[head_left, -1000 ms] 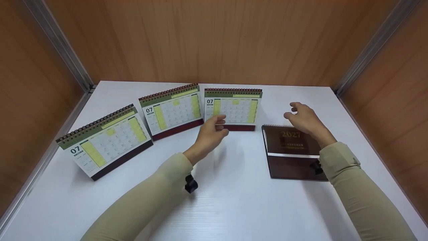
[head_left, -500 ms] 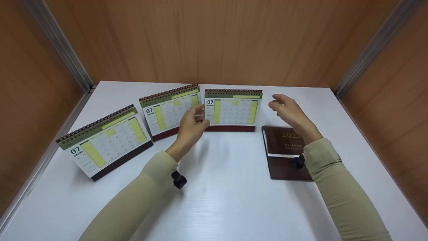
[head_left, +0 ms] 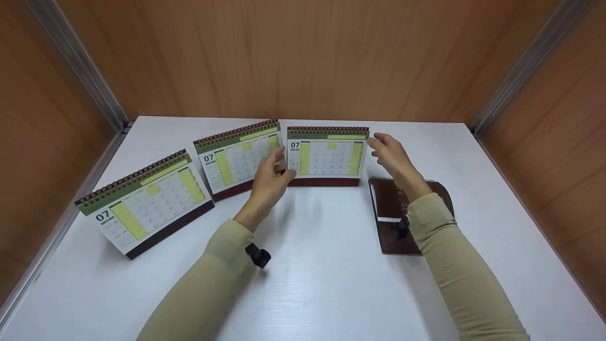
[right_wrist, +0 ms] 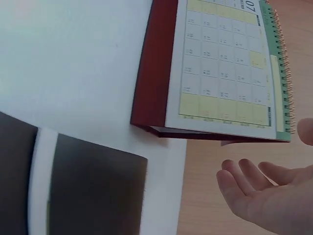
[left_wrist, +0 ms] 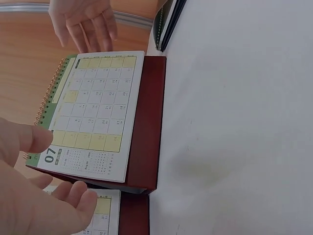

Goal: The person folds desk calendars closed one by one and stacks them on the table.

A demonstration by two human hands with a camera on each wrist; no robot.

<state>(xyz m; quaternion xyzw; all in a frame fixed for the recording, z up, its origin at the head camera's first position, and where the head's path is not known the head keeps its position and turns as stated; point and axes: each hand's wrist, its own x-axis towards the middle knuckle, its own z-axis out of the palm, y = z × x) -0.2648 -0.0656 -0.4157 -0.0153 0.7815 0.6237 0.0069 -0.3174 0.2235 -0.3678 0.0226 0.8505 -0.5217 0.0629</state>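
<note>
A desk calendar (head_left: pixel 326 158) with a red base stands at the back, its page marked 07, between my two hands. My left hand (head_left: pixel 267 184) is at its left end, overlapping the neighbouring middle calendar (head_left: pixel 236 158) in the head view. Thumb and fingers of that hand are spread around the calendar's end in the left wrist view. My right hand (head_left: pixel 395 158) has its fingertips right by the upper right corner. In the right wrist view, a gap shows between the right fingers (right_wrist: pixel 234 188) and the calendar's end (right_wrist: pixel 210 134). Neither hand grips anything.
Another standing calendar (head_left: pixel 147 206) is angled at the left. A closed brown 2027 calendar (head_left: pixel 390 201) lies flat under the right forearm, partly hidden. Wooden panels (head_left: pixel 307 61) wall in the white table (head_left: pixel 312 284) at the back and both sides.
My left hand has moved left from in front of the red-based calendar to its left end. The right hand has come left from above the brown calendar to the standing calendar's right edge.
</note>
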